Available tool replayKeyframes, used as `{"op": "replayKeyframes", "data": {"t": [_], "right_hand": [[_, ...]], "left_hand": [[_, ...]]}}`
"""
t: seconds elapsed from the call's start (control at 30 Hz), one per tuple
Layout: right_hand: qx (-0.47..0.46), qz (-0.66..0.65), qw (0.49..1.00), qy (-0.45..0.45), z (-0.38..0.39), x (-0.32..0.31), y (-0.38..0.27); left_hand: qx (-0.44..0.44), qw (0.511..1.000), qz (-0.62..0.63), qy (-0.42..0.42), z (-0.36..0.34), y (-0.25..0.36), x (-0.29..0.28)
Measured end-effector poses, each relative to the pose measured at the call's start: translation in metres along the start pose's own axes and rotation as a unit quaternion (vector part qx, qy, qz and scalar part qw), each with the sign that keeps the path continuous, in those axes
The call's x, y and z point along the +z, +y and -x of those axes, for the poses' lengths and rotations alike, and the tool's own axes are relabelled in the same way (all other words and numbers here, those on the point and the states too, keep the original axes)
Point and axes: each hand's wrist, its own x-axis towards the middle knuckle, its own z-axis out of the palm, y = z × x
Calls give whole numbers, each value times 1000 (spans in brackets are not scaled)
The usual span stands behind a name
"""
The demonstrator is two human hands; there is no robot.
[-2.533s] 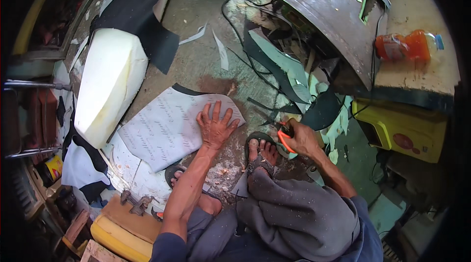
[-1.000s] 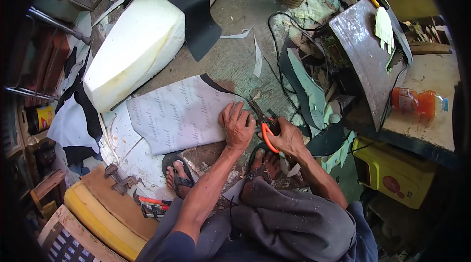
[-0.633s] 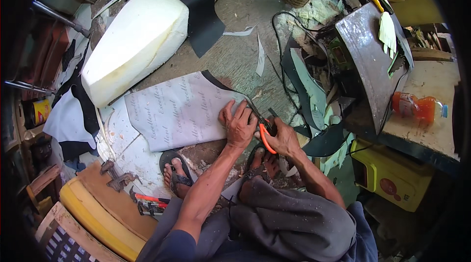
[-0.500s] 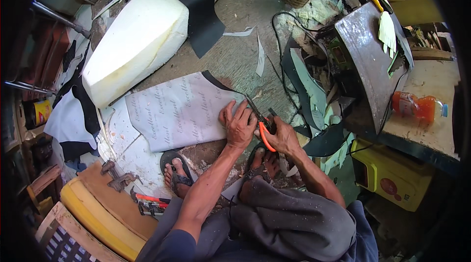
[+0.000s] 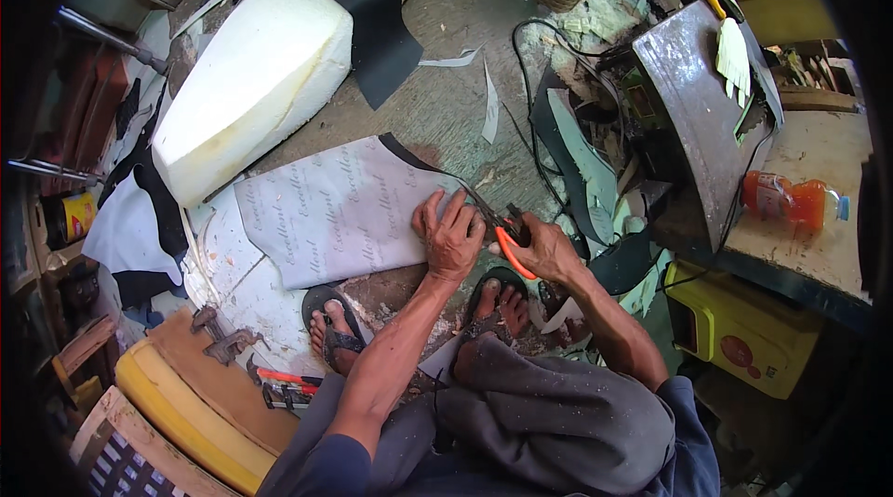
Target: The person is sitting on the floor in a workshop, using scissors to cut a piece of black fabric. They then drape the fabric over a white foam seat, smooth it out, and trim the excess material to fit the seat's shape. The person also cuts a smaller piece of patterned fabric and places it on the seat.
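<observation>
The pale printed sheet [image 5: 321, 213] is laid on the floor [image 5: 446, 32], between the white foam block [image 5: 256, 79] and the sandalled feet [image 5: 340, 331]. Near its right edge it is pressed down by the left hand [image 5: 453, 235], whose fingers are slightly spread, with nothing gripped. The orange-handled scissors [image 5: 510, 252] are held by the right hand [image 5: 551, 251], fingers curled around the handles, the blades being pointed at the sheet's upper right corner.

grey-white sheet [image 5: 326, 213] with rows of darker script, orange-handled scissors [image 5: 503, 245], white foam [image 5: 256, 79], black fabric [image 5: 372, 32], bright yellow box [image 5: 777, 348]
</observation>
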Motion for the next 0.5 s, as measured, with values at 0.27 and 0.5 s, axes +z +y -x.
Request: {"op": "replayKeyframes", "data": {"t": [0.27, 0.5], "right_hand": [[10, -36, 999, -23, -2, -3, 5], [-6, -14, 999, -43, -12, -16, 11]], "left_hand": [[-4, 1000, 1, 0, 1, -1, 1], [-9, 1000, 18, 1, 0, 0, 0]]}}
